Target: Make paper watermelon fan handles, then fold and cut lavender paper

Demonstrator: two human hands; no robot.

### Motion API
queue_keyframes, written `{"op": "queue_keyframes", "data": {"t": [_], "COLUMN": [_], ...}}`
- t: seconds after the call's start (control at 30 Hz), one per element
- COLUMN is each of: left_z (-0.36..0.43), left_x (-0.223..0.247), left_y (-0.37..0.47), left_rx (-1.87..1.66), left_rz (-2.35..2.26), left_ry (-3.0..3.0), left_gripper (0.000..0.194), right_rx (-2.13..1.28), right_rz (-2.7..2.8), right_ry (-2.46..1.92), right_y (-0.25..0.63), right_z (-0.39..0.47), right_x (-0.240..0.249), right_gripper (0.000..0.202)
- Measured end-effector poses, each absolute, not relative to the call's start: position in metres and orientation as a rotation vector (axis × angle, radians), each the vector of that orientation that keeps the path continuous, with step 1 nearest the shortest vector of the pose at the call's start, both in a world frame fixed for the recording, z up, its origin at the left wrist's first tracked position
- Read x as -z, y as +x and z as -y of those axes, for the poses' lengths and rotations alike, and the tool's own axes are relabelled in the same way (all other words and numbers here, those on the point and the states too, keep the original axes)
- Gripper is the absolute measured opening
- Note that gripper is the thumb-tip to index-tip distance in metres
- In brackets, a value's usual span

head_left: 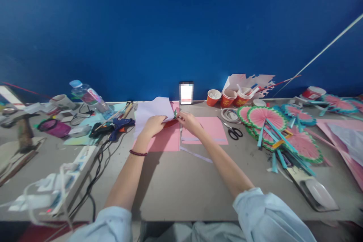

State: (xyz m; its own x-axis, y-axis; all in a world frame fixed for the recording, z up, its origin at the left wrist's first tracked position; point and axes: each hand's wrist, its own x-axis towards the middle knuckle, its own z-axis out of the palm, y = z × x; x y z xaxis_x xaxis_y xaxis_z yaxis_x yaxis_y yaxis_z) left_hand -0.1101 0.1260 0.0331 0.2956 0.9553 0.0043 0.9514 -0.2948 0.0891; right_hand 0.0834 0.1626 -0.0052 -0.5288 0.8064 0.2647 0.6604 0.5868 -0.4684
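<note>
My left hand [155,124] is closed in a pinch on the right side of a lavender paper sheet [149,107], which is lifted and bent there. Close beside it, the fingers of my right hand [189,121] are pinched together by the paper's edge. A small dark green thing [175,114] shows between the two hands; I cannot make out what it is. Under the hands lies a pink paper sheet [164,141]. Another pink sheet [211,126], with a pale strip along its lower side, lies below my right forearm. A loose lavender strip [195,154] rests nearer to me.
A lit phone [186,93] leans against the blue wall. At right are black-handled scissors [235,133], red paper cups [213,97] and pink-green paper fans [266,118]. At left are a blue glue gun [117,128], a tilted bottle [90,96], a power strip [76,177] and a hammer [24,132].
</note>
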Motion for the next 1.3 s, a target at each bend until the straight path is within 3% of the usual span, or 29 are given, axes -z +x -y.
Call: {"op": "queue_keyframes", "data": {"t": [0.47,0.93,1.3], "left_z": [-0.131,-0.130,-0.129], "left_x": [-0.033,-0.030,-0.032], "left_y": [-0.125,-0.124,-0.122], "left_rx": [-0.238,-0.154,-0.133], "left_rz": [-1.752,-1.775,-1.808], "left_ry": [2.294,2.316,2.322], "left_gripper": [0.025,0.033,0.028], "right_rx": [-0.517,-0.659,-0.661], "right_rz": [2.425,2.304,2.336], "right_ry": [-0.979,-0.946,-0.939], "right_y": [0.083,0.084,0.085], "right_z": [-0.164,-0.165,-0.166], "right_x": [0.004,0.013,0.013], "right_gripper": [0.021,0.022,0.027]}}
